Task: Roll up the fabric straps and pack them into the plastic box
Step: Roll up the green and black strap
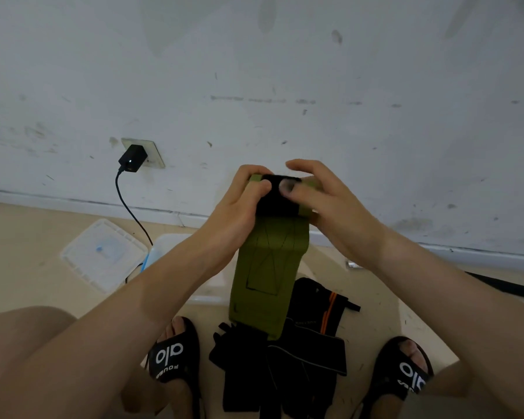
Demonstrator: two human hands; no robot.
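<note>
Hands up at chest height, both on the green strap (pixel 266 267). Left hand (pixel 239 207) pinches the top left corner, thumb on the black patch at the top end. Right hand (pixel 324 201) holds the top right, thumb pressed on the same patch, the other fingers loose above it. Rest of the strap hangs flat and straight down toward the floor (pixel 28 237). No coil visible yet, so I'd say the roll is only just starting from the black end.

Box (pixel 176 246) is on the floor by the wall, mostly hidden behind the left forearm. Can't see inside. Lid (pixel 103 255) lies flat just left of it, off the box. Black straps (pixel 285 358) in a loose pile between the sandals (pixel 173 355), one with an orange stripe. None of those look rolled.

Next move, my read: fold the black end over and turn it down the strap, keeping the edges square so the roll doesn't cone. The hanging tail needs some tension. Then down and left to the box.

Charger (pixel 133 158) plugged into the wall, cable running down toward the box. Worth keeping clear of.
</note>
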